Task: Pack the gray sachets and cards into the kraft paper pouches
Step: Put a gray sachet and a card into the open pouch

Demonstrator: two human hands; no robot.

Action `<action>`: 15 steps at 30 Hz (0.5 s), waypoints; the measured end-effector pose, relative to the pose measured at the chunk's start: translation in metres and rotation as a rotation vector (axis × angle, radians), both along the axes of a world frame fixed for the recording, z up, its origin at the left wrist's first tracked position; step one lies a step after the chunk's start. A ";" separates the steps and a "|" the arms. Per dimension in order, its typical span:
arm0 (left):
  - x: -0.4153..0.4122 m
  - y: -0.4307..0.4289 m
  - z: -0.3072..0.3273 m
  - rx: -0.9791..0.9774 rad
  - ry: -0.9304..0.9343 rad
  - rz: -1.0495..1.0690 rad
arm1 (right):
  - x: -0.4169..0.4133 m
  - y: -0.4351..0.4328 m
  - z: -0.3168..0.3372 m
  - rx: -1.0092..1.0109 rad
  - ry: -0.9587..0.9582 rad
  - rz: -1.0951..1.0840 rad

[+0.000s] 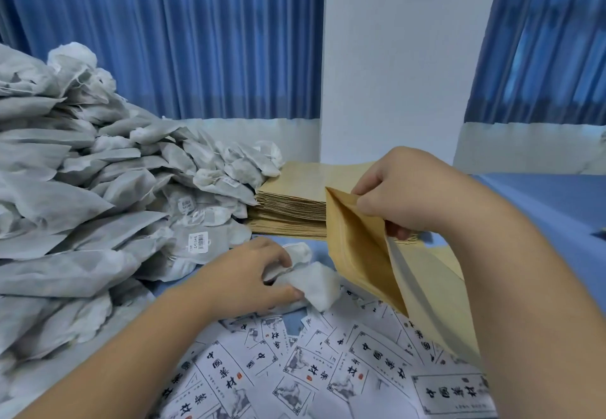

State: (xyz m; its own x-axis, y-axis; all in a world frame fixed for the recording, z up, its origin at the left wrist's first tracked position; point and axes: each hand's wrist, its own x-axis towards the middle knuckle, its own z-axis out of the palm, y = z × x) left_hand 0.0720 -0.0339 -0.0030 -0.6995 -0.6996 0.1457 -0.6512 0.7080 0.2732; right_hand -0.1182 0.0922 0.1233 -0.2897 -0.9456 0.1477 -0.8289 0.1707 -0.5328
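Right hand (403, 195) pinches kraft pouch (357, 248) by its top lip, mouth agape; left hand (242, 274) grips gray sachet (314, 284) just left of the pouch edge. Cards (328, 369) below, sachet heap (82, 189) far left, blue tabletop (541, 202) right.

Two bare arms, round and smooth, uncovered all the way from the wrists to the edge of the view. On the end of one, the left grip (249, 274): a wide back, soft knuckles, short thick fingers and a stubby thumb. On the end of the other, the right grip (400, 195): the same round shape, with little dimples over the knuckles and a thick wrist behind it. Nails too blurry to tell.
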 end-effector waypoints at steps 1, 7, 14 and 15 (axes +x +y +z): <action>-0.001 0.003 0.000 0.022 -0.027 0.002 | -0.001 0.000 0.000 0.003 0.000 -0.001; -0.019 0.023 -0.002 0.049 -0.076 0.090 | 0.000 -0.003 -0.001 0.004 0.011 -0.008; -0.040 0.027 -0.014 -0.034 -0.106 0.281 | 0.004 -0.005 -0.004 0.010 0.010 0.001; -0.039 0.024 -0.015 -0.032 -0.126 0.282 | 0.003 -0.005 -0.005 0.013 0.012 0.002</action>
